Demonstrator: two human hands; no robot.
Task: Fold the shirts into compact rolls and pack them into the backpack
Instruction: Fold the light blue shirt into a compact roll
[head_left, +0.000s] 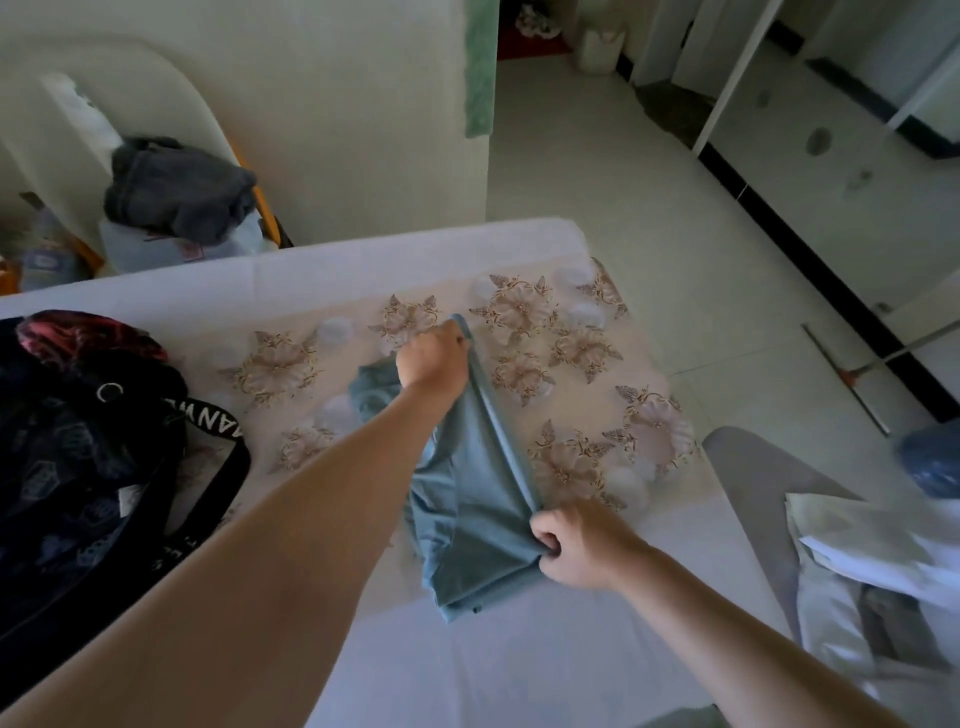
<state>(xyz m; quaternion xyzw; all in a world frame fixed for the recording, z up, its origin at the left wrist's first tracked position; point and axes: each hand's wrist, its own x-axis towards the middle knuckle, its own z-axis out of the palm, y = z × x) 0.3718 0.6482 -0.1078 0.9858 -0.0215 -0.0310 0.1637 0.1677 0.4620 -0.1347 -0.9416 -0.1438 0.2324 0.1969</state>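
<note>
Hands on soft teal shirt

A blue-grey shirt, folded lengthwise into a narrow strip, is stretched taut above the bed. A dark patterned backpack lies at the bed's left.

I am leaning over the bed, and the shirt is lying on it in front of me, running away from me along the patterned sheet. My left hand is gripping the shirt's far end, and my right hand is gripping its near end. The backpack is sitting on the bed to my left, well apart from the shirt. Beyond the bed's far left edge, a bundle of clothes is resting on a box. To my right, a pillow is lying on the bed.
</note>
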